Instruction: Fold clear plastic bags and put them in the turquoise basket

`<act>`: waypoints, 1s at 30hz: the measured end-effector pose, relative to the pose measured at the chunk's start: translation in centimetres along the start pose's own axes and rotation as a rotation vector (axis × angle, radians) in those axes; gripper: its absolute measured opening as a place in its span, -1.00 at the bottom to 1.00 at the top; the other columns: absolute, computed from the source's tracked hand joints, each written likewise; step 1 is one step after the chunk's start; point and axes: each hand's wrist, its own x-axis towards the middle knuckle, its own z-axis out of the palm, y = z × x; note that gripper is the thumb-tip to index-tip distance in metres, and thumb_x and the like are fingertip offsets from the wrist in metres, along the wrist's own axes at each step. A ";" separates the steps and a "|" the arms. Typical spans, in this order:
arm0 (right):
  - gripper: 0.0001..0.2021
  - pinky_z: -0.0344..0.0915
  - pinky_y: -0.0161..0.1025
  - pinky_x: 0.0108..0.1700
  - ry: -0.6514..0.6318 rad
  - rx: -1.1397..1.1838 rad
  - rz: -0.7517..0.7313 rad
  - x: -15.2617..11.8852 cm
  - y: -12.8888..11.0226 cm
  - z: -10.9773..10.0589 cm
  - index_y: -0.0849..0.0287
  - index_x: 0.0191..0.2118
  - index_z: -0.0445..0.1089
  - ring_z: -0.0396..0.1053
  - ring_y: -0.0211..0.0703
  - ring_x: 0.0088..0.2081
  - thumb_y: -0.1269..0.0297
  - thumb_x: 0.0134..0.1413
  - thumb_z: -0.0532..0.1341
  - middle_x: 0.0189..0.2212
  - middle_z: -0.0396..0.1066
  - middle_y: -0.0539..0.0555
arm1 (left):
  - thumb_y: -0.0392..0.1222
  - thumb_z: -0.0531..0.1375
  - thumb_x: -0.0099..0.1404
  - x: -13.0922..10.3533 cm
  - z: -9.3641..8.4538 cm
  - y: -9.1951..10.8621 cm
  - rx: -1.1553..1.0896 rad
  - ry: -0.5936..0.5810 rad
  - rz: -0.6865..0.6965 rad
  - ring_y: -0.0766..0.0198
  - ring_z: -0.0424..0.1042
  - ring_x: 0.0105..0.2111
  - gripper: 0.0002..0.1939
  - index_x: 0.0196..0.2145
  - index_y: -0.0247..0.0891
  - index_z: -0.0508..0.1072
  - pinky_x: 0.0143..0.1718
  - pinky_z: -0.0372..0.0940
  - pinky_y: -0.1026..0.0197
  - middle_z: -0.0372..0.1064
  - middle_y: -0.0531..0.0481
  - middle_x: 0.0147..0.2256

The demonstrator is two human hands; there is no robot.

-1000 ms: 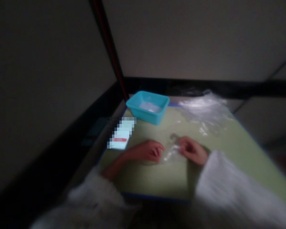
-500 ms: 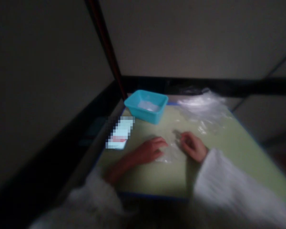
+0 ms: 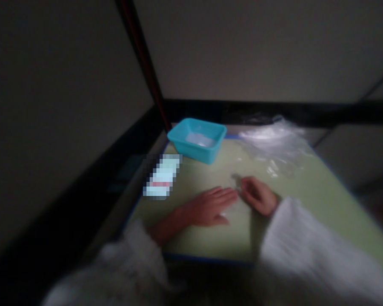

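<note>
Left grip (image 3: 212, 207) lay flat and extended over clear film (image 3: 234, 207), which reached toward the right grip (image 3: 258, 195), curled, its hold impossible to tell; film seemed light, limp, slippery, probably best pinched by an edge.

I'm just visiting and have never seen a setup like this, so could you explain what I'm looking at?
There's no machine arm here: these are a person's bare hands. Every picture comes from one camera worn on that person's head, looking forward and down. On the pale green table stand a turquoise tub with something whitish inside, a bright pixelated rectangle and a heap of clear plastic. The left hand is spread palm down over a thin clear sheet. The right hand is curled beside it and seems to pinch the sheet's edge, though the picture is blurry.
</note>
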 end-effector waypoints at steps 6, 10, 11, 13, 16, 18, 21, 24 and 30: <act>-0.93 0.27 -0.27 -0.40 -0.031 -0.143 -0.266 0.1 -0.4 -0.3 0.14 -0.29 0.26 0.30 -0.20 -0.44 0.32 0.14 0.07 -0.45 0.34 0.07 | 0.14 -0.03 0.33 -0.5 -1.9 -0.6 0.017 -0.001 -0.044 0.08 -0.25 0.31 -0.27 0.29 -0.32 -0.12 0.27 -0.32 0.00 -0.21 -0.22 0.30; -0.82 0.28 -0.24 -0.31 -0.122 -0.183 -0.548 0.1 -0.8 -0.1 0.18 -0.32 0.35 0.30 -0.15 -0.34 0.34 0.21 0.02 -0.41 0.35 0.14 | 0.09 -0.03 0.35 -1.2 -2.6 -1.7 0.054 0.009 -0.126 0.09 -0.26 0.31 -0.30 0.29 -0.31 -0.14 0.27 -0.33 0.00 -0.23 -0.22 0.30; -0.80 0.29 -0.23 -0.29 -0.148 -0.187 -0.599 0.1 -0.9 -0.1 0.19 -0.29 0.37 0.30 -0.14 -0.32 0.32 0.22 0.01 -0.39 0.36 0.16 | 0.10 -0.02 0.34 -1.3 -2.5 -1.9 0.060 -0.002 -0.133 0.09 -0.27 0.31 -0.29 0.29 -0.31 -0.14 0.27 -0.33 0.00 -0.24 -0.22 0.30; -0.75 0.29 -0.21 -0.25 -0.197 -0.197 -0.670 -0.1 -0.9 0.1 0.20 -0.22 0.42 0.31 -0.13 -0.29 0.28 0.24 0.01 -0.34 0.38 0.18 | 0.12 -0.02 0.34 -1.4 -2.4 -2.1 0.073 -0.019 -0.138 0.09 -0.28 0.31 -0.28 0.29 -0.31 -0.13 0.27 -0.33 0.01 -0.24 -0.22 0.30; -0.72 0.28 -0.19 -0.22 -0.247 -0.217 -0.699 -0.3 -0.6 0.4 0.17 -0.14 0.45 0.30 -0.12 -0.25 0.22 0.24 0.03 -0.29 0.38 0.17 | 0.13 0.00 0.33 -1.4 -2.4 -2.1 0.076 -0.022 -0.147 0.09 -0.29 0.31 -0.28 0.28 -0.32 -0.10 0.26 -0.33 0.01 -0.24 -0.23 0.30; -0.71 0.27 -0.18 -0.20 -0.269 -0.212 -0.705 -0.5 -0.3 0.5 0.16 -0.13 0.46 0.30 -0.11 -0.22 0.19 0.23 0.05 -0.28 0.37 0.17 | 0.17 0.02 0.30 -1.4 -2.4 -2.0 0.059 -0.030 -0.146 0.05 -0.30 0.31 -0.24 0.28 -0.34 -0.08 0.26 -0.33 0.01 -0.25 -0.27 0.30; -0.70 0.26 -0.16 -0.20 -0.286 -0.173 -0.709 -0.6 -0.1 0.5 0.18 -0.13 0.47 0.28 -0.09 -0.21 0.16 0.22 0.07 -0.28 0.36 0.19 | 0.24 0.06 0.22 -1.4 -2.4 -2.1 0.014 -0.047 -0.132 0.02 -0.31 0.31 -0.15 0.28 -0.35 -0.05 0.26 -0.32 0.00 -0.27 -0.30 0.30; -0.69 0.26 -0.15 -0.21 -0.306 -0.147 -0.700 -0.6 0.0 0.4 0.21 -0.13 0.46 0.27 -0.08 -0.21 0.15 0.21 0.07 -0.28 0.36 0.20 | 0.28 0.11 0.15 -1.6 -2.4 -2.3 -0.045 -0.044 -0.133 -0.01 -0.32 0.31 -0.08 0.28 -0.33 -0.05 0.26 -0.32 -0.02 -0.28 -0.30 0.30; -0.70 0.24 -0.15 -0.24 -0.336 -0.155 -0.694 -0.6 0.1 0.3 0.20 -0.17 0.48 0.26 -0.09 -0.25 0.14 0.19 0.08 -0.30 0.36 0.18 | 0.25 0.28 -0.01 -2.1 -2.5 -3.2 -0.156 -0.079 -0.189 -0.10 -0.35 0.30 0.05 0.27 -0.30 -0.03 0.25 -0.32 -0.08 -0.33 -0.31 0.31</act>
